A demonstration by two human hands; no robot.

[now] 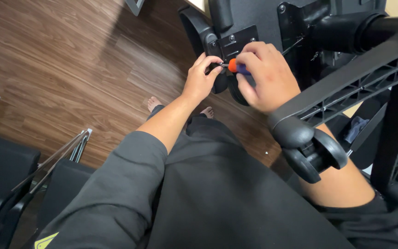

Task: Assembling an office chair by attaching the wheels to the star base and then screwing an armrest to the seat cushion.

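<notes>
Head view, right hand (266,76): fingers clenched round the orange-and-blue screwdriver (236,68), its tip pointing left at the chair's armrest bracket (236,41)
Left hand (202,78): fingers pinched at the screwdriver tip, apparently steadying a small screw; too small to tell
Progress: fastening looks midway; chair upturned, caster (314,154) in the foreground over the right forearm
Containers: none in view; wooden floor (70,55) below

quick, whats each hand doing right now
Left hand: grip pinched at the screwdriver tip by the chair bracket; what it pinches cannot be told.
Right hand: grip closed on the screwdriver.
</notes>
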